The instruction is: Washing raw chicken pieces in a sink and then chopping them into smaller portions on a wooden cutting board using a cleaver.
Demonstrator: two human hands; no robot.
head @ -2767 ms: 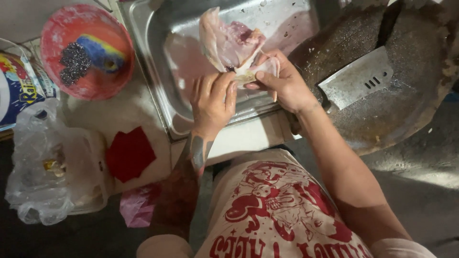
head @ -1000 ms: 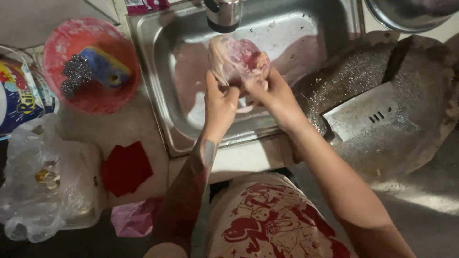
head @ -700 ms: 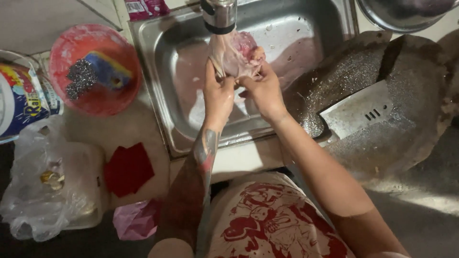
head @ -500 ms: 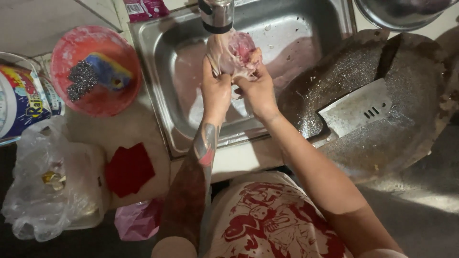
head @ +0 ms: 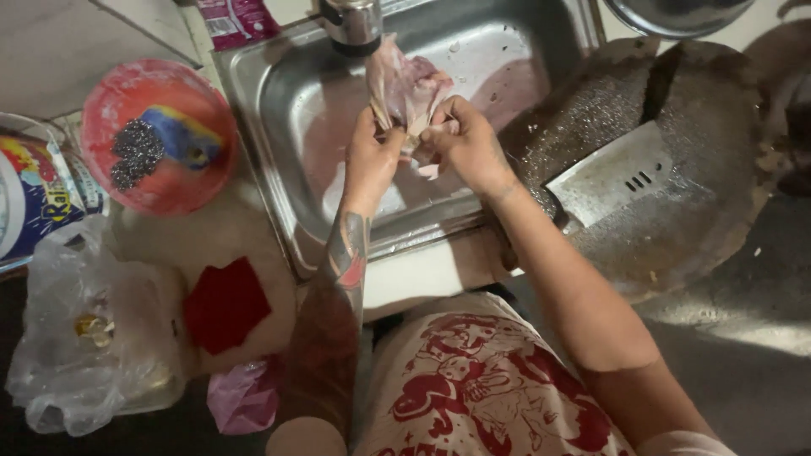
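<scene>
A steel sink (head: 279, 127) is sitting in a cluttered kitchen desk (head: 422, 274); over its basin, just under the tap (head: 351, 21), the left hand (head: 372, 160) and right hand (head: 465, 143) are gripping a piece of raw meat (head: 405, 89), fingers clenched on its lower edge; right of the sink, a cleaver (head: 612, 177) is lying on a round chopping block (head: 693, 228); left of it, a red bowl (head: 160, 135) is holding scourers.

One piece of raw meat (head: 405, 89), one cleaver (head: 612, 176), one chopping block (head: 676, 177), one red bowl (head: 159, 135), one sink (head: 287, 110)
</scene>
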